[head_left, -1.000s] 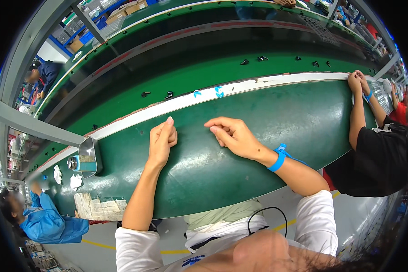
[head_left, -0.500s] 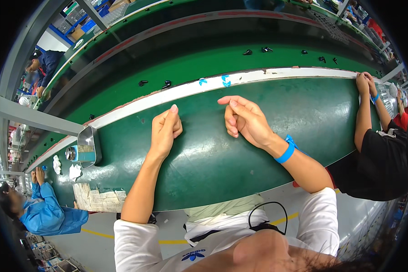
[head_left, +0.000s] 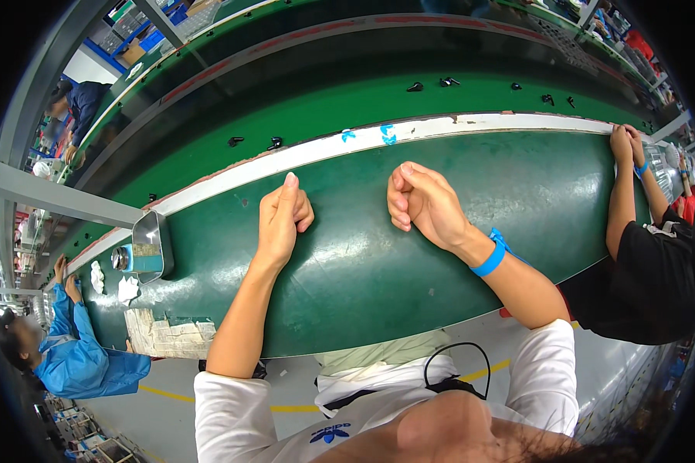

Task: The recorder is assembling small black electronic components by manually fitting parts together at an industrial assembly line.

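Note:
My left hand [head_left: 281, 222] hovers above the green worktop [head_left: 340, 285], its fingers curled in and the thumb laid along them, tip up. Anything inside that grip is hidden. To its right and a hand's width or more apart, my right hand [head_left: 431, 210] is closed too, thumb against the bent index finger. Its palm side is partly turned away, so I cannot make out whether it holds something small. A blue band [head_left: 491, 256] is tied round my right wrist. Neither hand touches the other.
Beyond a white ledge [head_left: 309, 157] runs a green belt [head_left: 324, 116] carrying small black earbud-like pieces [head_left: 275, 143]. At left stand a metal tray [head_left: 153, 247], a bottle [head_left: 120, 258], crumpled white wads [head_left: 128, 289] and worn paper [head_left: 166, 336]. Co-workers sit left and right.
My right index finger, stretched out before, has bent in toward the thumb. My left hand has barely moved. The black pieces on the belt have shifted slightly left; the left co-worker's hands have moved apart.

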`<act>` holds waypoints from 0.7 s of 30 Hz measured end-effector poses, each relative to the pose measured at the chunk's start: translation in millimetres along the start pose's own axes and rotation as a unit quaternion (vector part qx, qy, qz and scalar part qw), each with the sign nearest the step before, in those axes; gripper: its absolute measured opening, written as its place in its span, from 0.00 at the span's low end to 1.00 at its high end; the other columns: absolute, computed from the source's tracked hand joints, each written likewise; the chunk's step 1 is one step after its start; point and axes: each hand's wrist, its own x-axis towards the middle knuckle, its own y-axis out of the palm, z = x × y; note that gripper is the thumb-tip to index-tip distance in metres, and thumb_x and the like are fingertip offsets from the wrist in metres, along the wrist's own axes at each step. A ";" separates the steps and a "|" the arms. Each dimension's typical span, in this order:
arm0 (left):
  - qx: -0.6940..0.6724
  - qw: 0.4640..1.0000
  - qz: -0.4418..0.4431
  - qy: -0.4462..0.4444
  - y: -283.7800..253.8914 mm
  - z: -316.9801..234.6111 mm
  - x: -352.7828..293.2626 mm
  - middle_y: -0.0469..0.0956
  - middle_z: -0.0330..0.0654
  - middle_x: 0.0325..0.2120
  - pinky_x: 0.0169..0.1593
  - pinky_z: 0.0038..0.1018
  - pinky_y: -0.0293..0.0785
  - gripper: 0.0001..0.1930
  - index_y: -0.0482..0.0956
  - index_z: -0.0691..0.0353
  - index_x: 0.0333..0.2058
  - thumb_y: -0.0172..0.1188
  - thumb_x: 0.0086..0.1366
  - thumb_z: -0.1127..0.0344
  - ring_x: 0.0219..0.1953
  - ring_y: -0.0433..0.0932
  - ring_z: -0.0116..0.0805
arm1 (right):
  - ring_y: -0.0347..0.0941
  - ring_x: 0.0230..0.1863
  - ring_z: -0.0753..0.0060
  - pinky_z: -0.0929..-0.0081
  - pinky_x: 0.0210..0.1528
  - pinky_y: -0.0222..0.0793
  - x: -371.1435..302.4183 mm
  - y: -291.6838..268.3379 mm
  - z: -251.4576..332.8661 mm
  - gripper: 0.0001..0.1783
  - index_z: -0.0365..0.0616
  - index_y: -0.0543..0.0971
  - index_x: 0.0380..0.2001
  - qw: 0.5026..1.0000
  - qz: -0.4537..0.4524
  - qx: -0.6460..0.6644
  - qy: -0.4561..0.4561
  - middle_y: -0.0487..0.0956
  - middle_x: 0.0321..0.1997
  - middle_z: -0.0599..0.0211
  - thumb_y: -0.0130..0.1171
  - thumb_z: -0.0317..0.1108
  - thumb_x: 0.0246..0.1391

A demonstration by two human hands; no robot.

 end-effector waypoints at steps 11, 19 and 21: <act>0.017 1.000 -0.002 -0.009 0.3 -0.4 -0.6 0.52 0.31 0.13 0.21 0.22 0.53 0.27 0.54 0.55 0.16 0.43 0.75 0.49 0.16 0.53 0.23 | 0.65 0.21 0.77 0.78 0.22 0.60 -0.2 2.4 -3.6 0.14 0.46 0.68 0.29 0.995 -0.007 -0.103 0.005 0.69 0.24 0.69 0.48 0.41 0.68; 0.016 1.000 -0.012 0.001 7.6 -1.6 -0.3 0.53 0.32 0.12 0.20 0.23 0.52 0.28 0.53 0.55 0.15 0.42 0.75 0.51 0.15 0.54 0.24 | 0.67 0.21 0.79 0.79 0.21 0.62 -0.9 -1.8 0.0 0.13 0.42 0.70 0.27 0.995 -0.036 -0.094 0.012 0.72 0.26 0.69 0.55 0.36 0.64; 0.022 1.000 -0.019 0.001 7.9 0.5 -0.2 0.52 0.32 0.12 0.20 0.23 0.51 0.27 0.52 0.54 0.15 0.41 0.76 0.52 0.15 0.53 0.24 | 0.68 0.21 0.80 0.80 0.21 0.64 0.8 -4.1 -1.8 0.10 0.41 0.72 0.30 0.989 -0.024 -0.142 -0.016 0.74 0.28 0.67 0.55 0.34 0.64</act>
